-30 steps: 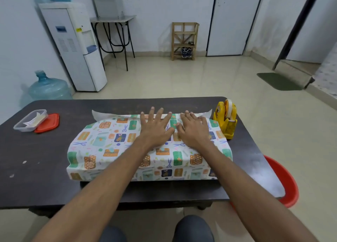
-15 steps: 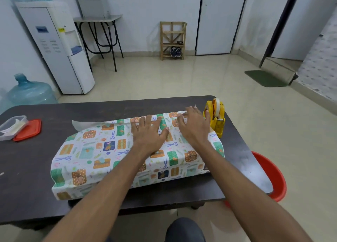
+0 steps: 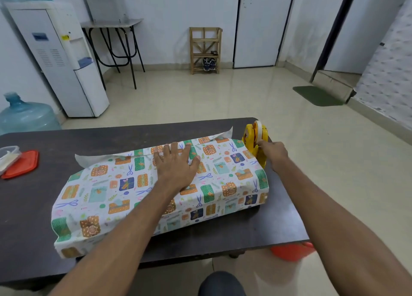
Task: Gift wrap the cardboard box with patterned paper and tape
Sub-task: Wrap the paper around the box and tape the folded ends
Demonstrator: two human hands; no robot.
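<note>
Left hand point(image 3: 176, 168) flat, fingers spread, pressing gift-patterned wrapping paper point(image 3: 111, 195) on dark worktop point(image 3: 33, 211). Right hand point(image 3: 274, 154) curled, pinching at yellow plastic tape dispenser point(image 3: 252, 139).

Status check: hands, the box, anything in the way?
Left hand flat on the wrapping paper, holding the seam down. Right hand pinching at the tape dispenser. No tape visible on the paper. Nothing in the way.
</note>
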